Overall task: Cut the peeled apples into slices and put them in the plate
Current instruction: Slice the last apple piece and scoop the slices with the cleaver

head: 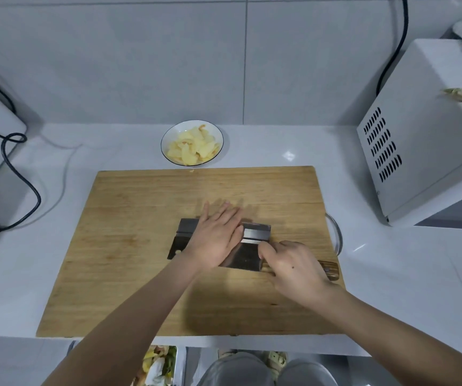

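Note:
A cleaver lies with its broad dark blade flat on the wooden cutting board. My left hand rests palm-down on the blade with straight fingers. My right hand grips the cleaver's wooden handle at the board's right side. Whatever lies beneath the blade or my left hand is hidden. Behind the board stands a white plate with a dark rim, holding several pale yellow apple slices.
A white microwave stands at the right with a black cable behind it. Black and white cables trail over the counter at the left. Below the counter edge a metal tray holds scraps. A metal ring shows by the board's right edge.

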A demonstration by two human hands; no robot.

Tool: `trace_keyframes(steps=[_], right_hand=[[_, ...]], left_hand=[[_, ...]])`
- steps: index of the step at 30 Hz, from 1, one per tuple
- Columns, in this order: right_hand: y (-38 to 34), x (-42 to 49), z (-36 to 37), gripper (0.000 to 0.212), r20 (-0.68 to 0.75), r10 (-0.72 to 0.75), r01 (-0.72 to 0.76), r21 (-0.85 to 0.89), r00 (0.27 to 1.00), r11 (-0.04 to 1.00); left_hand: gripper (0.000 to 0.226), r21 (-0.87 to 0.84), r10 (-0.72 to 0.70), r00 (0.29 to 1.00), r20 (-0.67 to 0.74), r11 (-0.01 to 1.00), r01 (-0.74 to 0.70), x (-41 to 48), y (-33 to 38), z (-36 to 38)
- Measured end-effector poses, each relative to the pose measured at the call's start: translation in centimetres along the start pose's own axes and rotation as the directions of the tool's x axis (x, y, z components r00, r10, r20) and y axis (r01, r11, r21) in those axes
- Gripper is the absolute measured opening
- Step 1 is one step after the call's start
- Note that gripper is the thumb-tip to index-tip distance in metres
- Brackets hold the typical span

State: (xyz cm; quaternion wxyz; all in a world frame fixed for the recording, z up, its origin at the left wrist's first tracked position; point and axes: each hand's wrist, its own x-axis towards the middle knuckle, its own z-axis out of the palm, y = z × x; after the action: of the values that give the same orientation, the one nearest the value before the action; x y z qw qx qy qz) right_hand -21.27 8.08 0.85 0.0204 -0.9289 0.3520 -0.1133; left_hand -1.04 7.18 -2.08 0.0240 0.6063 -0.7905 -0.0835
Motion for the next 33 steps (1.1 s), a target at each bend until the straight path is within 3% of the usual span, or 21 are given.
trace_keyframes(steps=[2, 6, 11, 13, 15, 17, 19, 22, 24, 27, 29, 31, 33], right_hand=[[0.3, -0.4, -0.1, 0.049, 0.015, -0.011, 0.011, 0.001, 1.000, 1.000], [1.0, -1.1, -0.2, 0.050, 0.044, -0.031, 0.032, -0.019, 0.999, 0.999], [3.1, -2.4, -1.0, 0.046, 0.086, 0.021, -0.018, -0.035, 0.996, 0.999], [4.5, -3.1, -1.5, 0.041, 0.110, 0.053, -0.052, -0.017, 0.993, 0.999], [6.1, -3.9, -1.9, 0.038, 0.137, 0.105, -0.108, 0.017, 0.985, 0.994], [7.2, -4.3, -2.5, 0.033, 0.166, 0.245, -0.265, 0.114, 0.955, 0.957], [7.4, -4.1, -3.1, 0.027, 0.287, 0.421, -0.503, 0.345, 0.861, 0.793], [6.6, -3.5, -3.1, 0.026, 0.459, 0.461, -0.632, 0.690, 0.759, 0.354], [6.4, -3.4, -2.5, 0.025, 0.521, 0.448, -0.626, 0.770, 0.726, 0.119], [6.2, -3.5, -1.5, 0.017, 0.630, 0.446, -0.638, 0.754, 0.636, -0.154], [6.3, -4.0, -1.0, 0.009, 0.684, 0.439, -0.645, 0.718, 0.583, -0.262], [6.4, -4.4, -0.5, 0.010, 0.723, 0.415, -0.649, 0.686, 0.553, -0.330], [6.1, -4.3, -0.1, 0.011, 0.748, 0.443, -0.694, 0.646, 0.494, -0.318]], left_hand=[[0.081, 0.019, -0.049, 0.998, 0.043, 0.999, 0.048, 0.0, -1.0, -0.1], [0.050, 0.001, -0.155, 0.980, 0.125, 0.988, 0.156, -0.6, -2.9, 0.5], [0.046, -0.075, -0.201, 0.973, 0.114, 0.975, 0.210, -0.9, -4.7, 2.1], [0.053, -0.145, -0.178, 0.980, 0.092, 0.971, 0.190, -1.4, -5.3, 3.1], [0.076, -0.194, -0.145, 0.989, 0.042, 0.969, 0.150, -2.1, -5.7, 3.9], [0.091, -0.222, -0.148, 0.989, -0.002, 0.964, 0.143, -2.6, -5.6, 4.5], [0.090, -0.285, -0.214, 0.976, -0.037, 0.939, 0.195, -2.4, -5.1, 5.0], [0.076, -0.468, -0.425, 0.904, -0.048, 0.809, 0.355, -2.1, -3.9, 5.2], [0.066, -0.485, -0.459, 0.887, -0.041, 0.785, 0.384, -2.3, -3.1, 5.2], [0.074, -0.349, -0.386, 0.917, -0.099, 0.877, 0.331, -3.2, -1.9, 5.2], [0.074, -0.273, -0.376, 0.910, -0.175, 0.907, 0.322, -3.9, -1.7, 5.6], [0.074, -0.337, -0.455, 0.869, -0.195, 0.863, 0.376, -4.5, -1.7, 5.8], [0.073, -0.413, -0.519, 0.829, -0.207, 0.815, 0.407, -5.0, -1.7, 6.3]])
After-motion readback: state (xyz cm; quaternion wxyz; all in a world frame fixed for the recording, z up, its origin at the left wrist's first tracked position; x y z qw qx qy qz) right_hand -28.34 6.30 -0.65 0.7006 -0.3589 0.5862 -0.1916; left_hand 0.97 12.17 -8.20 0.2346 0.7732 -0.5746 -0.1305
